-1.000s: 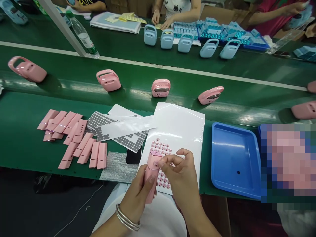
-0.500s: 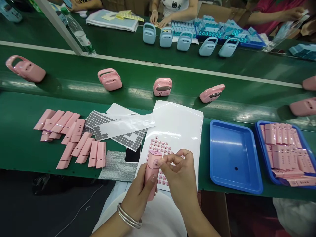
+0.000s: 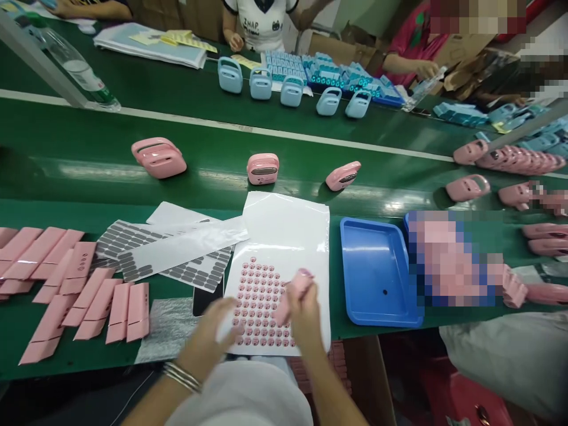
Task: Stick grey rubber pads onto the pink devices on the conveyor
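While left hand (image 3: 208, 332) blurs, right hand (image 3: 306, 319) holds 1 pink case (image 3: 283, 310)

Head-height view, forward and down

- A green workbench (image 3: 53, 214) runs across the near side.
- On its left, slim pink casings (image 3: 82, 266) lie loosely, several overlapping.
- White sheets of grey oval labels (image 3: 199, 269) are fanned in a crossing heap.
- A dark-screened phone (image 3: 205, 300) shows partly beneath them, beside a greyish mat (image 3: 166, 325).
- A large white sheet of round pink stickers (image 3: 288, 231) lies at centre.
- To its right sits a blue plastic tray (image 3: 370, 266), with a second, pixelated blue tray (image 3: 412, 242) just beside it.
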The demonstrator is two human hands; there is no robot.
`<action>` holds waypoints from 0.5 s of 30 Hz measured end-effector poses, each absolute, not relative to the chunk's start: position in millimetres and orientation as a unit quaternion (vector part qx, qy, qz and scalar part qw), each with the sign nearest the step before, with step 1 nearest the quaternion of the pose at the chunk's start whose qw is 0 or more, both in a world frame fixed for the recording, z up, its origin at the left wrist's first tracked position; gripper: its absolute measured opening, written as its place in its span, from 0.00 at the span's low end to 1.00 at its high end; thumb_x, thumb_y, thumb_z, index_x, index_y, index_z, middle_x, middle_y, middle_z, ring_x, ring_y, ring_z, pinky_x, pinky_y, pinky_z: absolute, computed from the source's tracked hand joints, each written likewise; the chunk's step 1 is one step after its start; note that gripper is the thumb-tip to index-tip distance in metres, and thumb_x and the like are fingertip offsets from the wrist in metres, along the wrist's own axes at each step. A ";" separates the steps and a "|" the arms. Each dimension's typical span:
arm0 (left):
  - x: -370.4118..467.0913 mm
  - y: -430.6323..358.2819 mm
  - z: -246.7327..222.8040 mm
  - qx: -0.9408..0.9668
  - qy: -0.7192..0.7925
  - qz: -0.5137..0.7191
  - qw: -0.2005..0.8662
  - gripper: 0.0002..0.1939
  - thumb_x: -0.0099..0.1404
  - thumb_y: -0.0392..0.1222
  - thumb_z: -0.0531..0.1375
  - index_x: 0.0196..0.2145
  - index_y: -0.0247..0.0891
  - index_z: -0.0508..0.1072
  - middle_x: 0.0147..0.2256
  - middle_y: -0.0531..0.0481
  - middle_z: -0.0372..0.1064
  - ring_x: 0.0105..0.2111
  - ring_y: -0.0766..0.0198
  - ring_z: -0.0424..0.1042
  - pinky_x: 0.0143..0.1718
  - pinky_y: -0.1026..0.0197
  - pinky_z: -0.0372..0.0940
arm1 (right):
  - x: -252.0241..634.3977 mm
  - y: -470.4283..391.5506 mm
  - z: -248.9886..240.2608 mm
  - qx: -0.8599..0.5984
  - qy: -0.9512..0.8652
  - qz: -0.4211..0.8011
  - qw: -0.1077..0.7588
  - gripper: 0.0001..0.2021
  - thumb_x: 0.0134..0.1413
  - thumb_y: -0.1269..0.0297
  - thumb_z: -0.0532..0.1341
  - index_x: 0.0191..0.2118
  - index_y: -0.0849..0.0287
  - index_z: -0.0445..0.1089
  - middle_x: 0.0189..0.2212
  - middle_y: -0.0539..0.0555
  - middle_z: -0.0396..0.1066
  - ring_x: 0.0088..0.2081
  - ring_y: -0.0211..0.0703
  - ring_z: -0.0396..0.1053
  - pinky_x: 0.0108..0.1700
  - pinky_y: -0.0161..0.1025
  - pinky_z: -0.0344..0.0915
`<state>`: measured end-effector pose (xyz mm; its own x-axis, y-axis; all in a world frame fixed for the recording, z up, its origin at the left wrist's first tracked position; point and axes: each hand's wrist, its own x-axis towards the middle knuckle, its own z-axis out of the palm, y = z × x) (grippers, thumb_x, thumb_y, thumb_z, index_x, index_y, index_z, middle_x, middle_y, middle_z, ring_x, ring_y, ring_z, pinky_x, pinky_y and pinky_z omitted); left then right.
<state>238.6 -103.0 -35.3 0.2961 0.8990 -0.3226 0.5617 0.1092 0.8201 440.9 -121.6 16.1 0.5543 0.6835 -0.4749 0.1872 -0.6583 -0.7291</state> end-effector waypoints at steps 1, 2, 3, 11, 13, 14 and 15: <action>220.2 -93.7 -47.2 0.647 0.632 0.137 0.403 0.25 0.61 0.51 0.51 0.49 0.32 0.67 0.52 0.35 0.62 0.52 0.45 0.60 0.53 0.45 0.55 | 469.4 -118.9 11.1 -0.851 -0.242 0.354 0.304 0.16 0.57 0.53 0.51 0.45 0.58 0.56 0.34 0.58 0.69 0.33 0.49 0.70 0.32 0.42 0.66; 199.9 -84.5 -57.8 0.644 0.692 0.093 0.312 0.28 0.61 0.51 0.50 0.51 0.27 0.65 0.51 0.31 0.61 0.53 0.41 0.57 0.53 0.41 0.52 | 500.6 -116.8 6.2 -0.879 -0.215 0.317 0.283 0.18 0.55 0.54 0.52 0.47 0.59 0.56 0.35 0.61 0.69 0.33 0.52 0.70 0.32 0.45 0.66; 179.0 -76.3 -67.1 0.612 0.756 0.049 0.227 0.30 0.63 0.53 0.47 0.53 0.25 0.63 0.52 0.27 0.57 0.55 0.36 0.54 0.52 0.37 0.50 | 532.4 -115.7 1.3 -0.903 -0.197 0.279 0.261 0.19 0.55 0.55 0.53 0.49 0.60 0.57 0.38 0.64 0.68 0.36 0.55 0.69 0.35 0.48 0.66; 108.3 -64.2 -103.0 0.496 0.857 -0.010 0.142 0.41 0.58 0.65 0.46 0.57 0.27 0.55 0.52 0.23 0.52 0.52 0.27 0.55 0.43 0.37 0.58 | 620.6 -125.9 -35.3 -0.959 -0.183 0.116 0.182 0.22 0.52 0.69 0.57 0.54 0.67 0.57 0.58 0.68 0.50 0.61 0.65 0.42 0.58 0.66 0.39; 112.5 -64.8 -107.5 0.507 0.850 -0.002 0.141 0.41 0.56 0.66 0.48 0.55 0.28 0.57 0.51 0.23 0.55 0.51 0.27 0.56 0.44 0.37 0.57 | 586.1 -119.6 -44.9 -0.943 -0.238 0.109 0.207 0.23 0.54 0.66 0.54 0.56 0.66 0.54 0.60 0.68 0.48 0.62 0.62 0.40 0.60 0.61 0.39; 113.8 -64.4 -110.2 0.504 0.850 0.008 0.153 0.43 0.55 0.66 0.50 0.56 0.26 0.55 0.52 0.22 0.55 0.52 0.28 0.56 0.46 0.38 0.56 | 563.9 -114.6 -51.0 -0.926 -0.275 0.129 0.223 0.23 0.55 0.64 0.54 0.56 0.65 0.55 0.58 0.67 0.53 0.60 0.60 0.46 0.59 0.57 0.46; 114.1 -63.7 -113.1 0.487 0.855 0.018 0.175 0.45 0.55 0.65 0.52 0.57 0.23 0.53 0.52 0.21 0.55 0.52 0.30 0.57 0.47 0.39 0.55 | 540.2 -109.0 -57.9 -0.906 -0.310 0.161 0.239 0.22 0.55 0.63 0.54 0.55 0.62 0.57 0.53 0.64 0.61 0.55 0.56 0.56 0.55 0.52 0.56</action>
